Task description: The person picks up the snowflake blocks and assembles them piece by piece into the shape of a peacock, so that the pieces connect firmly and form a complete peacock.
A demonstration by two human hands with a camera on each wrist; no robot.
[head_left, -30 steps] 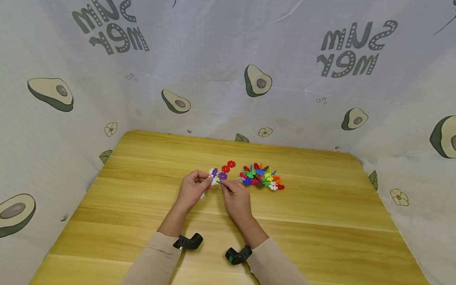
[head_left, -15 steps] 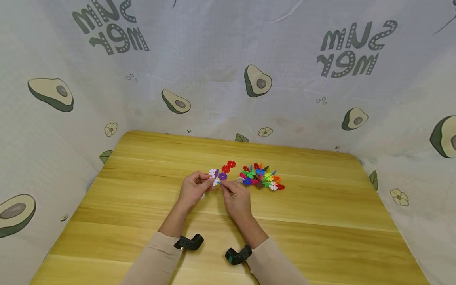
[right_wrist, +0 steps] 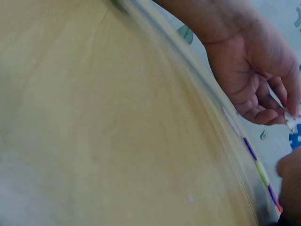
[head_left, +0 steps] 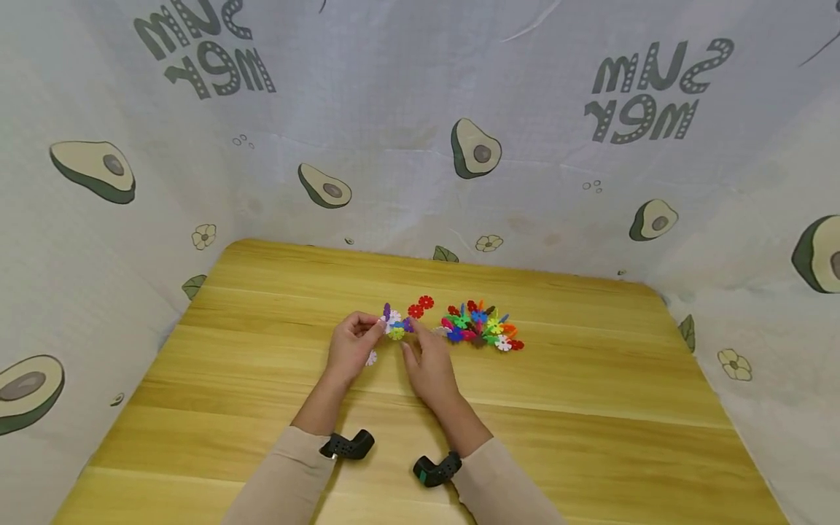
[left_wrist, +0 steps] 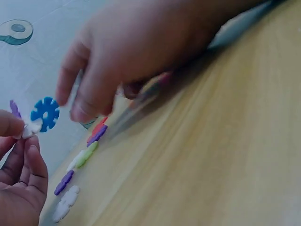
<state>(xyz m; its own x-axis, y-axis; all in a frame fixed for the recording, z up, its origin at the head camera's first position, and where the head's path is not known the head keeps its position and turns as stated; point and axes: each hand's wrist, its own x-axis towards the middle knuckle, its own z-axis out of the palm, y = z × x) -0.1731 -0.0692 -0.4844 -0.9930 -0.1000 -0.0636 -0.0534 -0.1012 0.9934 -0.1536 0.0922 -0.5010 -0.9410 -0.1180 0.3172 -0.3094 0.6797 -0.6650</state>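
My left hand [head_left: 354, 348] pinches a white snowflake disc [left_wrist: 32, 128] between thumb and fingers. Joined to it are a purple disc [left_wrist: 15, 108] and a blue disc [left_wrist: 45, 114] with notches round its rim. Just right of the blue disc is my right hand [head_left: 434, 368], its fingers apart and holding nothing visible. It is blurred in the left wrist view and stands off from the blue disc. Beneath the hands, a row of loose discs lies on the table, among them a yellow-green disc [head_left: 397, 335] and a white disc [head_left: 371, 358] by my left hand.
Two red discs [head_left: 421, 306] lie beyond my right hand. A heap of multicoloured discs [head_left: 482, 327] sits to its right. The wooden table [head_left: 577, 408] meets a printed cloth [head_left: 394, 146] at the back and sides.
The blue disc has left my right fingers and now sits on the white disc in my left hand. My right fingers have spread. The held discs have turned, the purple one now upright.
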